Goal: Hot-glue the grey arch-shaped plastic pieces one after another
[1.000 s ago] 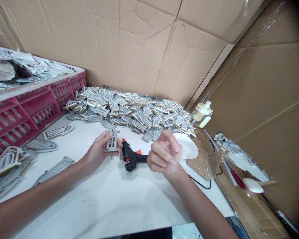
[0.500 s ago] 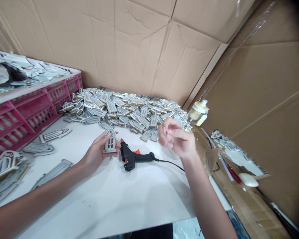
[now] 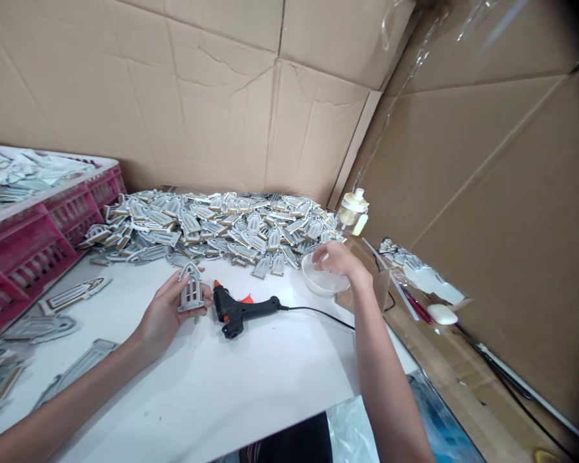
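My left hand (image 3: 166, 315) holds a grey arched window-shaped piece (image 3: 191, 290) upright between fingers and thumb. Just right of that hand, a black glue gun (image 3: 236, 312) with an orange nozzle lies on the white table (image 3: 212, 379), its black cord (image 3: 318, 312) trailing rightward. My right hand (image 3: 338, 260) reaches over a shallow white bowl (image 3: 322, 276), fingertips curled down at its rim. Nothing shows in those fingers, though they hide part of the bowl.
A large heap of similar arched pieces (image 3: 207, 228) fills the table's back. Several bigger pieces (image 3: 72, 294) lie at the left, beside a pink plastic crate (image 3: 29, 247). Cardboard walls rise behind and right. A small bottle (image 3: 352, 211) stands past the bowl.
My right hand has moved from the middle of the table to the white bowl. The glue gun's cord now shows fully. My left hand keeps the piece, and the whole view has shifted as my head turned.
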{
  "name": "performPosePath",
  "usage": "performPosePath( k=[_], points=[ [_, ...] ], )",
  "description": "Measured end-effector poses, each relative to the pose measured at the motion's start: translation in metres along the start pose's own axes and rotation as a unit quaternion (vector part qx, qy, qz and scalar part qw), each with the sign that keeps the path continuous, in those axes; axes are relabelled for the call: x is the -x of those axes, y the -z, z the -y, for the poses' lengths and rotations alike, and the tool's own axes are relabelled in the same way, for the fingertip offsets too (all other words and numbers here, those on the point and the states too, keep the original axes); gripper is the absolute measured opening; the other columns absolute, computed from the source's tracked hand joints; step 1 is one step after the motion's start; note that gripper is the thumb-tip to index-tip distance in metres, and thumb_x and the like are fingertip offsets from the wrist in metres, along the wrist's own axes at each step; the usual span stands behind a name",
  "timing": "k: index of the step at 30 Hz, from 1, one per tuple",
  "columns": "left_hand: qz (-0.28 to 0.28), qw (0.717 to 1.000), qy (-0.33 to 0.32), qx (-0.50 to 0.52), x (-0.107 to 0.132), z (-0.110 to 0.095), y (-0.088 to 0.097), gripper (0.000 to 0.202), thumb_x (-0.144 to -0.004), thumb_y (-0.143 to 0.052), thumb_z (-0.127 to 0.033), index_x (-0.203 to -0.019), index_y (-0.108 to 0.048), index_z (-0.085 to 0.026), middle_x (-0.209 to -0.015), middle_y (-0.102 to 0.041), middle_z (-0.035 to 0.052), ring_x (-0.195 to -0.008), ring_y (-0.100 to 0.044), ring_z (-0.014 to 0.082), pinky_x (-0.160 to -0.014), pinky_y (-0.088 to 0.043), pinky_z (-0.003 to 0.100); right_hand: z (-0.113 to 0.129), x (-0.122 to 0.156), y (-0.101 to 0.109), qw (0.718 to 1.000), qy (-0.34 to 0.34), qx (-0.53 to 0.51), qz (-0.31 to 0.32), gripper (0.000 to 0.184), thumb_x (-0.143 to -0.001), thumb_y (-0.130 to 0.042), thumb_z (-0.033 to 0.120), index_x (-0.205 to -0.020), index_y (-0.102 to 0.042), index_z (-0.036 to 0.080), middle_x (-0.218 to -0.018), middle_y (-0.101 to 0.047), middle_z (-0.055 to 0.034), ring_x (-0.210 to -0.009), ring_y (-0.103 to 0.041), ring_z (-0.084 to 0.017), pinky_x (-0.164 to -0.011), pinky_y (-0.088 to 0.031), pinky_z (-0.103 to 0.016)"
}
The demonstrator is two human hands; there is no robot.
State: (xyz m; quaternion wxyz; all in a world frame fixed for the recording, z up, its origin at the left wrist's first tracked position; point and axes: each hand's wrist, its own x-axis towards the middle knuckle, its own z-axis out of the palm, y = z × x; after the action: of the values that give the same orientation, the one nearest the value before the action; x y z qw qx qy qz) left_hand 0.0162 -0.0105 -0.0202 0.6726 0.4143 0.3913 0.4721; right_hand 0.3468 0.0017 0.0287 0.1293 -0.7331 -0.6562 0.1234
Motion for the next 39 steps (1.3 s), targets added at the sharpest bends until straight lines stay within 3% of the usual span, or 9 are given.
performPosePath(
  k=[4,10,23,28,31,35,39],
  points=[
    [-0.002,1.0,0.001,-0.013,0.0,0.0,0.001,0.016,-0.079,-0.054,-0.042,-0.091,-0.058,-0.032,-0.073,-0.065,0.0019,-0.063,-0.056,0.0189,-0.056,-0.045,0.031,0.003,-0.005,-0.012,1.0,-0.006,0.01,0.015,0.025,-0.052,-0.069,0.019,-0.077,-0.067,0.016,-0.076,-0.066,-0.0018,-0.062,-0.056,-0.013,-0.05,-0.035,-0.02],
    [0.005,1.0,0.006,-0.022,0.0,0.001,0.002,0.017,-0.081,-0.052,-0.044,-0.094,-0.057,-0.034,-0.071,-0.064,0.0003,-0.062,-0.056,0.0157,-0.054,-0.046,0.027,0.0,-0.011,-0.025,1.0,-0.006,0.019,-0.002,0.03,-0.048,-0.069,0.017,-0.078,-0.065,0.016,-0.079,-0.065,-0.0013,-0.062,-0.053,-0.011,-0.048,-0.032,-0.019],
    [0.008,1.0,-0.011,-0.013,-0.004,0.002,0.003,0.028,-0.077,-0.057,-0.033,-0.1,-0.049,-0.02,-0.072,-0.063,0.0034,-0.06,-0.06,0.0164,-0.052,-0.048,0.027,-0.003,-0.002,0.001,0.992,0.037,-0.118,-0.039,0.023,-0.063,-0.056,0.014,-0.08,-0.072,0.013,-0.078,-0.069,-0.0058,-0.072,-0.06,-0.017,-0.06,-0.042,-0.022],
    [0.017,1.0,-0.019,-0.005,-0.004,0.003,0.004,0.03,-0.077,-0.057,-0.036,-0.101,-0.048,-0.019,-0.071,-0.063,0.0031,-0.058,-0.059,0.0157,-0.051,-0.048,0.026,-0.008,-0.004,0.001,0.997,-0.003,-0.059,-0.05,0.024,-0.061,-0.054,0.01,-0.078,-0.07,0.015,-0.073,-0.067,-0.0033,-0.069,-0.058,-0.015,-0.055,-0.038,-0.02],
    [0.026,0.999,-0.023,-0.006,-0.005,0.004,0.004,0.027,-0.08,-0.054,-0.035,-0.101,-0.047,-0.02,-0.071,-0.064,0.0033,-0.059,-0.06,0.0155,-0.052,-0.049,0.026,-0.008,-0.003,0.004,0.995,0.019,-0.029,-0.09,0.018,-0.065,-0.053,0.012,-0.075,-0.068,0.015,-0.076,-0.067,-0.0044,-0.072,-0.058,-0.016,-0.062,-0.039,-0.023],
    [0.048,0.999,-0.016,0.009,-0.004,0.004,0.004,0.027,-0.082,-0.051,-0.036,-0.103,-0.045,-0.02,-0.074,-0.065,0.005,-0.06,-0.062,0.0168,-0.056,-0.052,0.03,0.015,0.002,0.004,0.972,0.125,-0.145,-0.133,0.015,-0.073,-0.054,0.023,-0.077,-0.064,0.014,-0.075,-0.065,-0.0055,-0.068,-0.056,-0.015,-0.064,-0.042,-0.025],
    [0.091,0.995,-0.002,0.034,-0.003,0.005,0.004,0.034,-0.084,-0.047,-0.042,-0.109,-0.044,-0.02,-0.078,-0.066,0.0068,-0.063,-0.064,0.0184,-0.062,-0.053,0.035,0.07,0.01,-0.019,0.906,0.198,-0.358,-0.111,0.026,-0.073,-0.06,0.038,-0.083,-0.061,0.014,-0.076,-0.063,-0.0052,-0.062,-0.054,-0.012,-0.056,-0.044,-0.024]
  ],
)
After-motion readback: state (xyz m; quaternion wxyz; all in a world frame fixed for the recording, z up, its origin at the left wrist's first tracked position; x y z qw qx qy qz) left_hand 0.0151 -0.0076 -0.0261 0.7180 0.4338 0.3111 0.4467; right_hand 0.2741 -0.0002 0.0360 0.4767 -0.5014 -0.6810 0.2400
